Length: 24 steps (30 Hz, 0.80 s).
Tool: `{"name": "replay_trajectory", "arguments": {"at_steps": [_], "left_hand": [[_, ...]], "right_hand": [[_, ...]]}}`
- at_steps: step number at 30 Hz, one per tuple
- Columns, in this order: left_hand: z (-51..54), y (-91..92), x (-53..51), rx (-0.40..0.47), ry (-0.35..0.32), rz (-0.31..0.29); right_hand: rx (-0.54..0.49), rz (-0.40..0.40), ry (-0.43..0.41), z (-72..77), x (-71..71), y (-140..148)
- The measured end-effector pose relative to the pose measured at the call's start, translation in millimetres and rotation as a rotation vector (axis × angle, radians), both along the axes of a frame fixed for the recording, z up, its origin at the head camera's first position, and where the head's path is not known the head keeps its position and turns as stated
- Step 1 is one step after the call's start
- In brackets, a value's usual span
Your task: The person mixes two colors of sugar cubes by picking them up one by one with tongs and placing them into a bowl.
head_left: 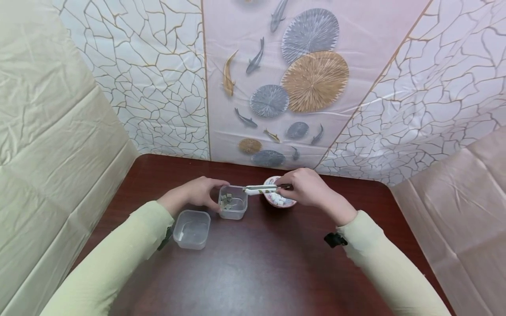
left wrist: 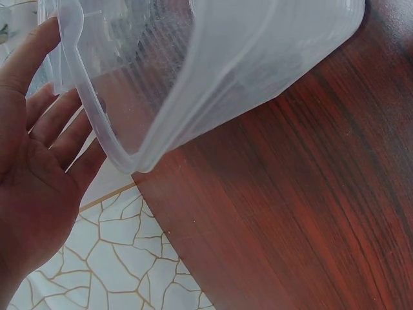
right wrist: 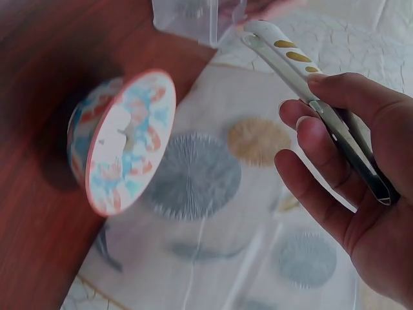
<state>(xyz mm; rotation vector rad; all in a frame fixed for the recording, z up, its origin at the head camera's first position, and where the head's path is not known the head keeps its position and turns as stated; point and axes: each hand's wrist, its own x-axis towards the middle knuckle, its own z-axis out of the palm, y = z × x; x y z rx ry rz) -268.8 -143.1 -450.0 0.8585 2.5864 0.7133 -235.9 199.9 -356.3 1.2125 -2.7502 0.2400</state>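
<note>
My left hand (head_left: pixel 201 192) holds a clear plastic container (head_left: pixel 238 214) by its left side, thumb at the near corner and fingers at the far one. Several grey-green cubes (head_left: pixel 226 199) lie inside it. With my right hand (head_left: pixel 304 186) I grip a pair of tongs (right wrist: pixel 290 58), white with gold drop marks on the front part and bare metal behind. The tongs' tips are at the container's right rim; whether they pinch anything is too small to tell. Below the right hand stands a patterned bowl (right wrist: pixel 155 123) with white pieces (head_left: pixel 278 199) in it.
A second clear container (head_left: pixel 193 228) stands near my left wrist, with a small white piece at its left side. The dark red-brown table (head_left: pixel 253 267) meets a patterned cloth backdrop (head_left: pixel 269 127) at its far edge. Plain cloth walls rise left and right.
</note>
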Motion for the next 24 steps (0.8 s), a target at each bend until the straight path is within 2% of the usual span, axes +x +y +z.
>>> {"name": "replay_trajectory", "arguments": {"at_steps": [5,11,17,24], "left_hand": [[0.0,0.5,0.0,-0.003,-0.011,0.007],[0.0,-0.2,0.1,-0.006,-0.024,0.017],[-1.3,-1.0,0.1,-0.004,-0.031,0.021],[-1.7,-0.3,-0.7,-0.001,-0.027,0.015]], "right_hand": [[-0.007,-0.052,-0.009,5.0,0.1,20.8],[0.033,-0.134,-0.014,6.3,-2.3,44.8],[0.081,-0.208,-0.010,1.7,-5.9,61.3],[0.119,-0.248,-0.004,-7.9,-12.1,74.5]]}}
